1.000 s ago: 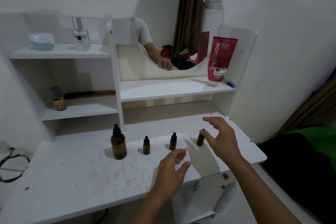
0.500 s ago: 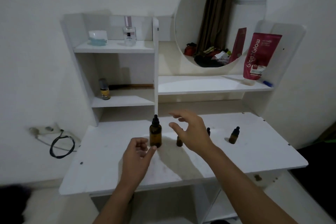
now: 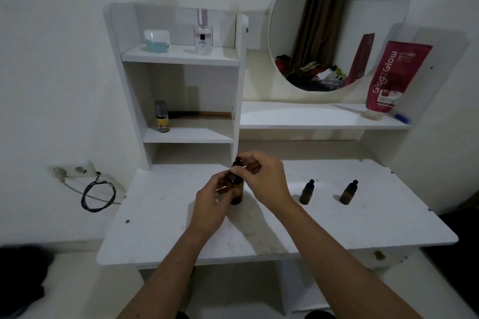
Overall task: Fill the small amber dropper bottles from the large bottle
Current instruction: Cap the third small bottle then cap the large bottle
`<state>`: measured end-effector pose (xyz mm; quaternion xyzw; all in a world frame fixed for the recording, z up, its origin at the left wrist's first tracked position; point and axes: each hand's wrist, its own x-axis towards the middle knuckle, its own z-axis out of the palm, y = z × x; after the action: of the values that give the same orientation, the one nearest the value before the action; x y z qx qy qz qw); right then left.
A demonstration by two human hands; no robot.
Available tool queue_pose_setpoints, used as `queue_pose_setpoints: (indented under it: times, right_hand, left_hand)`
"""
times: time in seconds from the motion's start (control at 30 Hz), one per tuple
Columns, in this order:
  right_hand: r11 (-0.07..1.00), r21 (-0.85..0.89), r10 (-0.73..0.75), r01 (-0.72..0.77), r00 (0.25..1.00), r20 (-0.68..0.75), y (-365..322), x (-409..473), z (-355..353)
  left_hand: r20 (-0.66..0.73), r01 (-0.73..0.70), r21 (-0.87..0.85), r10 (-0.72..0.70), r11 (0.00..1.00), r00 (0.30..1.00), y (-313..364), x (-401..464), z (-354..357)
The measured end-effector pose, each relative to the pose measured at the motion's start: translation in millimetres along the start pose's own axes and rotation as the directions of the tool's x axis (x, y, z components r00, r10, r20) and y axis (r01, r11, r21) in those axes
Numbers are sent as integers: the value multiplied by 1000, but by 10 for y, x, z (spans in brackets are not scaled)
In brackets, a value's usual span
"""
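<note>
The large amber bottle stands on the white vanity top near its middle. My left hand grips the bottle's body from the left. My right hand pinches its black dropper cap from above. Two small amber dropper bottles stand upright to the right, one close to my right wrist and one further right. A third small bottle, seen earlier, is hidden behind my right hand.
White shelves at the back hold a small yellow-labelled bottle, a comb, a jar and a perfume bottle. A round mirror and a red tube stand at right. A black cable hangs at the left wall.
Both hands moved in from the right onto the large bottle: my left hand now grips its body, my right pinches the cap. The camera view swung so the desk sits more central.
</note>
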<state>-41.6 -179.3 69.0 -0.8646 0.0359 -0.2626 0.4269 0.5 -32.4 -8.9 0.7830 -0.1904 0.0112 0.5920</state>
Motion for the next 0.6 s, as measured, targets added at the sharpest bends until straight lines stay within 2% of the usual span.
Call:
queue_pose_setpoints:
  times: [0.1,0.23,0.43,0.6]
  right_hand:
    - [999,-16,-38,38,999,-11,-20,-7,-14]
    - [998,1,-64,64,997,52,-31,-18,-34]
    - [990,-92,-107,105,994,-26,-51,6,-24]
    - [989,-90,-104,114,989,106,-53,-1,-22]
  left_hand:
    - [4,4,-13,-4,1000,1000,8,5,0]
    - [14,13,-14,-13,1000,1000,-7,10,11]
    - [18,18,-38,-17,999,1000,-1,6,11]
    - [16,27,-27,-27,999,1000,24,-3,16]
